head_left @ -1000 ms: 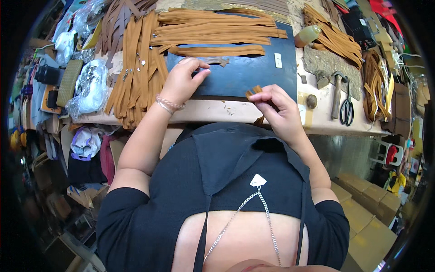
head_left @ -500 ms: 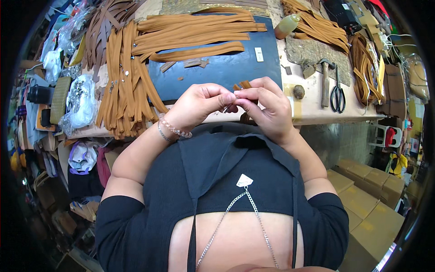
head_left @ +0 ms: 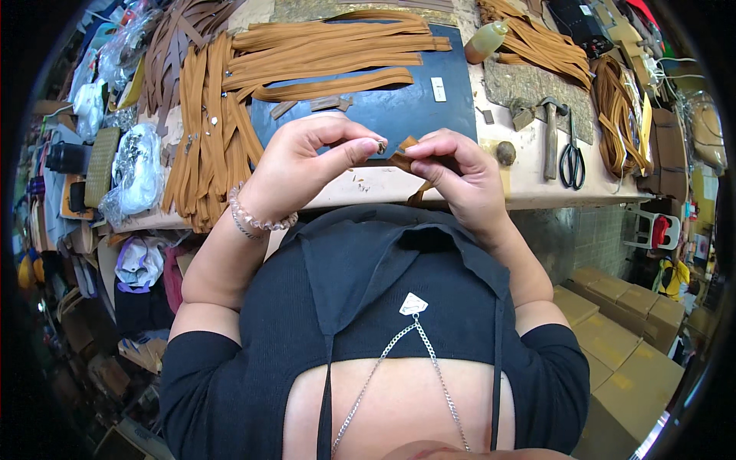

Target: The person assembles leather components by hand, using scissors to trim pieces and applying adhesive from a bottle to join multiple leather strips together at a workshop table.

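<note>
Between thumb and forefinger, my left hand (head_left: 318, 157) pinches a small metal zipper slider (head_left: 381, 146), held just left of the tape ends. My right hand (head_left: 456, 172) grips a brown zipper tape (head_left: 406, 147) near its split ends, which point up and left. Part of that tape hangs below the fingers toward the table edge. A small gap separates the slider from the tape. Beyond both hands lies a dark blue mat (head_left: 452, 115) carrying rows of brown zipper tapes (head_left: 330, 54). More zipper tapes (head_left: 215, 138), some with metal sliders on them, drape over the table to the left.
To the right lie a hammer (head_left: 551, 142), black scissors (head_left: 572, 165), a round brown lump (head_left: 506, 153) and coiled tapes (head_left: 613, 115). A bottle of yellowish liquid (head_left: 484, 43) stands at the mat's far right corner. Cardboard boxes (head_left: 629, 345) are stacked lower right.
My hands have come apart: the left has drawn left and slightly up with the slider, and the right has shifted slightly right, still gripping the zipper tape.
</note>
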Available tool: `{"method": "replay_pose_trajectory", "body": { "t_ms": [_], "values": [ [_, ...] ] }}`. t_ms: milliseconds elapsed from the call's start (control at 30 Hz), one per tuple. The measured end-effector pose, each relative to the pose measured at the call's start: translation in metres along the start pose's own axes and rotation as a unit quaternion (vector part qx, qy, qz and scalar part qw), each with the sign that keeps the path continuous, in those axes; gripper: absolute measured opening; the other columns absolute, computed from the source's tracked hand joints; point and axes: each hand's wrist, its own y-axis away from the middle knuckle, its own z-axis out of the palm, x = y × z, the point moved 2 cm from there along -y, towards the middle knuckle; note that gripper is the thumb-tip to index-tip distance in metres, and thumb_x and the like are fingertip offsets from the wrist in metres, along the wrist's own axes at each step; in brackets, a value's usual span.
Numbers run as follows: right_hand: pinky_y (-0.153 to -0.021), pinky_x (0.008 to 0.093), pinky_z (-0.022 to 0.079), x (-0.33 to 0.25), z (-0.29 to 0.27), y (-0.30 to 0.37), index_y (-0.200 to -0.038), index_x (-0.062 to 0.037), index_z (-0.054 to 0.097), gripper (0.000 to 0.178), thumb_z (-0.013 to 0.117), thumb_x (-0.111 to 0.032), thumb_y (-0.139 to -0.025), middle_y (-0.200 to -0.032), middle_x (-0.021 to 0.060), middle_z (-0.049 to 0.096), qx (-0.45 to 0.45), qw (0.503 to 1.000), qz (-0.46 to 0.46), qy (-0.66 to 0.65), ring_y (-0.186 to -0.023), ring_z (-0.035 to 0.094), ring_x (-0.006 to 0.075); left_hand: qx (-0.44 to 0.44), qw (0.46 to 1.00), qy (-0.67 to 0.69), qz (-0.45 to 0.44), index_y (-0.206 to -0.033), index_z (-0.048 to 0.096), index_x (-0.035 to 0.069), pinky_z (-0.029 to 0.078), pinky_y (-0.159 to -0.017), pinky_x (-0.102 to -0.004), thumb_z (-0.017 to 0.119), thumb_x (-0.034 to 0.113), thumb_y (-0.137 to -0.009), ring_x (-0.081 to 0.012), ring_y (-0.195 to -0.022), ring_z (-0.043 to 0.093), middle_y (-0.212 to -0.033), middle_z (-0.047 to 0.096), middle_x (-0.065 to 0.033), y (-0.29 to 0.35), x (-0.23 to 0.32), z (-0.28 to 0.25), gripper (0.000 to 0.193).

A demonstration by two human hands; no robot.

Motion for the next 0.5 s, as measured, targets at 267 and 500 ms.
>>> {"method": "replay_pose_trajectory", "body": {
  "t_ms": [267, 500],
  "values": [
    [-0.075, 0.0254, 0.05, -0.009, 0.004, 0.001, -0.096, -0.0017, 0.066, 0.016, 0.063, 0.006, -0.082, -0.09, 0.0071, 0.064, -0.026, 0.997, -0.049, 0.044, -0.081, 0.063, 0.0135, 0.026, 0.999, 0.023, 0.008, -0.095, 0.07, -0.002, 0.047, -0.078, -0.0242, 0.063, 0.012, -0.091, -0.0108, -0.085, 0.06, -0.09, 0.064, -0.0048, 0.003, 0.0, 0.009, 0.016],
    [-0.071, 0.026, 0.049, -0.012, 0.005, -0.004, -0.093, -0.0018, 0.067, 0.014, 0.067, 0.004, -0.081, -0.087, 0.0076, 0.066, -0.004, 0.987, -0.113, 0.117, -0.079, 0.062, 0.0153, 0.041, 0.991, 0.123, -0.017, -0.094, 0.07, -0.001, 0.048, -0.078, -0.0249, 0.062, 0.015, -0.092, -0.011, -0.084, 0.059, -0.089, 0.064, -0.005, 0.001, -0.006, 0.015, 0.018]
  ]
}}
